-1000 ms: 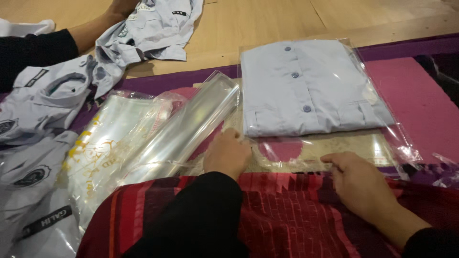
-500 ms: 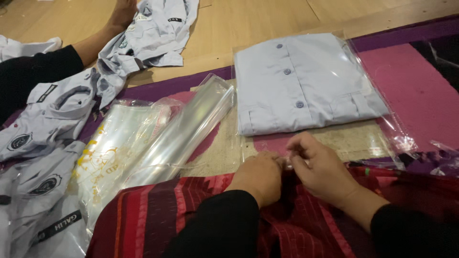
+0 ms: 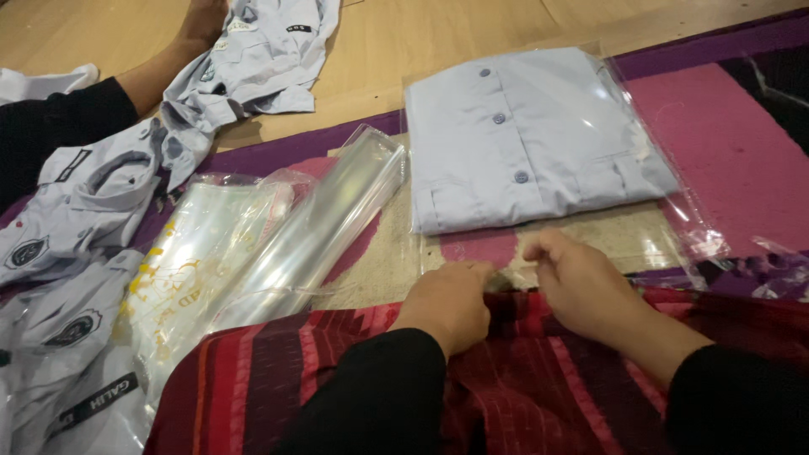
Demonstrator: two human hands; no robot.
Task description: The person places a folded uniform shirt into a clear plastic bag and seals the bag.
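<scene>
A folded light blue buttoned shirt lies inside a clear plastic bag on a pink and purple mat. The bag's open flap points toward me. My left hand rests at the flap's near edge with its fingers curled onto the plastic. Just to its right, my right hand pinches the same flap edge between thumb and fingertips. A small gap separates the two hands. What the fingertips hold beyond the plastic edge is too small to tell.
A stack of clear bags and a printed plastic bag lie to the left. Loose grey-blue shirts are spread at far left, with another shirt on the wooden floor. Another person's arm reaches in. A red patterned cloth covers my lap.
My right hand slid left along the bag's flap to meet my left hand, and the two have now drawn slightly apart at the flap edge. The view shifted a little.
</scene>
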